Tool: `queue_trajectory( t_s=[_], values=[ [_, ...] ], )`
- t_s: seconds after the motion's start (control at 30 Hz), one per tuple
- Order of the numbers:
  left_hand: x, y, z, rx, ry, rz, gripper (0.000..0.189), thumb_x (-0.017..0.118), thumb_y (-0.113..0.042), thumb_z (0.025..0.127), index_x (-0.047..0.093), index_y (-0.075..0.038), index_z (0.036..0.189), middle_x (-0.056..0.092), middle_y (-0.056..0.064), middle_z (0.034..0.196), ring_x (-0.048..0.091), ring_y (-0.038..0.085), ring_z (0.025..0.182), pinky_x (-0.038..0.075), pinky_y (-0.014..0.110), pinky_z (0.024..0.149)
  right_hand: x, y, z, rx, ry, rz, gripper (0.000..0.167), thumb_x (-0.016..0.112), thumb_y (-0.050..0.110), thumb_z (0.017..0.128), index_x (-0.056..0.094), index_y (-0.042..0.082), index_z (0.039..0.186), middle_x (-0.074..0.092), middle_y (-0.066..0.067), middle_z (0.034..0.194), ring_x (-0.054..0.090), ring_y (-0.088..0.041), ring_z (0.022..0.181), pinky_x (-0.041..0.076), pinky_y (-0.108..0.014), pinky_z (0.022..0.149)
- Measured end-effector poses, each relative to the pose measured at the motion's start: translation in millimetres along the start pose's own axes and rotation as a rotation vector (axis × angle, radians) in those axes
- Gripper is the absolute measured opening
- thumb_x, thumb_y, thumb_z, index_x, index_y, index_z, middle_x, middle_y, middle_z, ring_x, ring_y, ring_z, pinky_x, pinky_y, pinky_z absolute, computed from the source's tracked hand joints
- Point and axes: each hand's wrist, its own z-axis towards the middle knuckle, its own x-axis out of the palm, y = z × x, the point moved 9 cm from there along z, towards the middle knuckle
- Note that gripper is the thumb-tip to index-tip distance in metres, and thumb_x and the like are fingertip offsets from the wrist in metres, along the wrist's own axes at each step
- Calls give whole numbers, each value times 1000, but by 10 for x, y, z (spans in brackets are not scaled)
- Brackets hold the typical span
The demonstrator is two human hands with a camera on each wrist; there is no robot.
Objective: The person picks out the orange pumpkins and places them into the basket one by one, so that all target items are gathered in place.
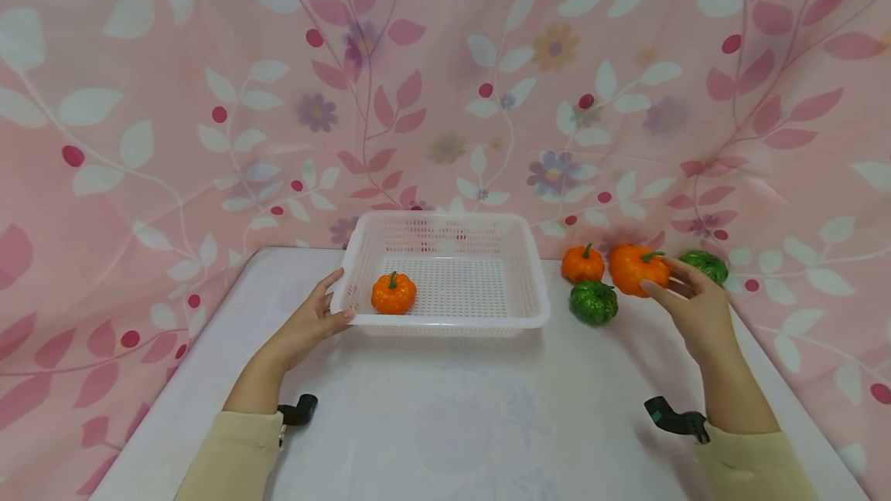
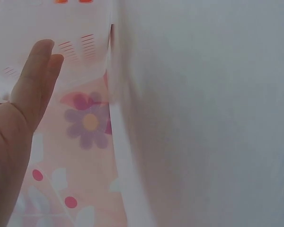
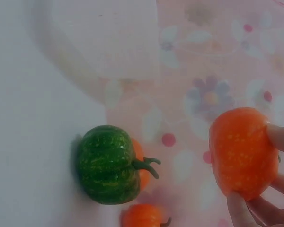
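Note:
Raised above the table at the right, my right hand (image 1: pixel 696 308) grips an orange toy pumpkin (image 1: pixel 636 270) between thumb and fingers. In the right wrist view the pumpkin (image 3: pixel 244 151) shows its speckled side. My left hand (image 1: pixel 302 331) is at the left side of a white plastic basket (image 1: pixel 445 322), thumb tip at the rim's front corner. The left wrist view has its fingers (image 2: pixel 33 80) straight along the basket's wall. Inside the basket, towards the front left, sits one orange pumpkin (image 1: pixel 393 294).
Right of the basket stand a green pumpkin (image 1: pixel 593 302) and an orange pumpkin (image 1: pixel 583 264) behind it. Another orange pumpkin (image 3: pixel 142 216) shows in the right wrist view. A second green pumpkin (image 1: pixel 704 266) is partly behind my right hand. Floral cloth (image 1: pixel 445 99) hangs behind the white table (image 1: pixel 445 408).

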Motion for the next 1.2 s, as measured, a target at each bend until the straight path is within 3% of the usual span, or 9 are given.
queue_trajectory(
  t_s=[0.2, 0.4, 0.57, 0.73, 0.83, 1.0, 1.1, 1.2],
  values=[
    [12, -14, -1, 8, 8, -5, 89, 65, -12, 98, 4, -24, 161, 31, 24, 155, 48, 33, 126, 49, 25, 99, 75, 101, -44, -29, 5, -2, 71, 67, 46, 94, 41, 18, 154, 40, -18, 152, 44, -36, 132, 45, -47, 104],
    [8, -16, -3, 12, 6, -6, 89, 65, -11, 98, 4, -24, 161, 32, 26, 154, 54, 23, 119, 50, 25, 99, 186, 224, -102, -87, 46, -11, 71, 67, 44, 94, 41, 15, 154, 41, -18, 151, 45, -32, 128, 52, -30, 96],
    [8, -17, -9, 10, 5, -9, 90, 65, -10, 98, 3, -23, 161, 32, 26, 154, 56, 16, 114, 50, 25, 98, 288, 282, -135, -91, 84, -6, 73, 66, 48, 93, 41, 16, 154, 40, -17, 152, 43, -33, 130, 50, -38, 99],
    [11, -11, -7, 11, 7, -4, 90, 65, -12, 97, 3, -23, 161, 31, 26, 154, 55, 18, 117, 50, 25, 99, 344, 356, -180, -113, 94, -3, 72, 66, 47, 94, 42, 14, 153, 41, -16, 150, 44, -31, 128, 52, -25, 95],
    [14, -8, -4, 10, 9, -5, 90, 65, -12, 98, 3, -24, 161, 31, 26, 155, 52, 27, 122, 49, 26, 100, 387, 402, -207, -130, 107, 0, 71, 66, 46, 94, 42, 13, 153, 42, -15, 149, 46, -25, 126, 51, -20, 93],
    [14, -19, -4, 7, 7, 0, 90, 65, -12, 98, 3, -23, 161, 31, 26, 154, 52, 26, 121, 49, 29, 101, 505, 471, -196, -155, 129, 22, 70, 66, 44, 95, 42, 13, 153, 44, -14, 148, 47, -23, 126, 52, -30, 98],
    [13, -27, -6, 8, 6, 1, 90, 65, -12, 98, 2, -23, 161, 31, 26, 154, 53, 24, 120, 49, 29, 102, 592, 538, -189, -172, 145, 50, 70, 67, 41, 95, 42, 13, 153, 45, -14, 147, 47, -29, 129, 52, -25, 95],
    [19, -29, -4, 11, 10, -5, 90, 65, -12, 98, 2, -23, 161, 30, 27, 155, 49, 33, 126, 49, 30, 102, 676, 625, -200, -190, 165, 97, 70, 69, 38, 94, 42, 11, 153, 43, -15, 149, 45, -32, 131, 49, -12, 88]
  ],
)
